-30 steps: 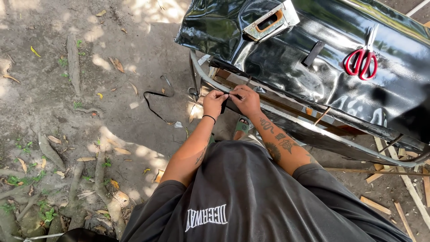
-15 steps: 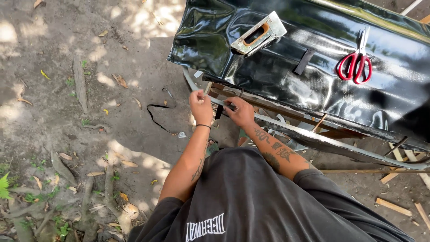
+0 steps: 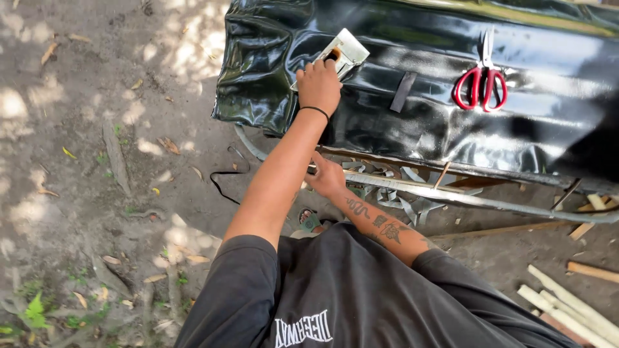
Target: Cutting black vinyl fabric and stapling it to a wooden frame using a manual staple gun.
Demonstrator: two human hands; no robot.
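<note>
Grip, left: left hand lies on top of the pale metal staple gun with an orange spot, fingers curled over its near end; it touches the tool, but whether it is fully closed around it I cannot tell.
Grip, right: right hand is below the left one, closed around the end of the long grey metal bar, thumb pointing up; what exactly is inside the fingers is hidden by the left forearm.
Staple gun: it rests tilted on the shiny black plastic sheet, near the left edge of this sheet, directly under the left hand.
Sheet: it is stretched over a frame and wrinkled at the left corner, just beside the left hand.
Right of the left hand: small dark strip lies on the sheet; further right, well apart, red-handled scissors lie closed on the same sheet.
Under the sheet: the grey bar runs from the right hand to the right; grey woven straps hang behind it.
Left of the right hand: thin black cord lies on the bare earth ground with dry leaves.
Far right, low: pale wooden sticks lie on the ground.
</note>
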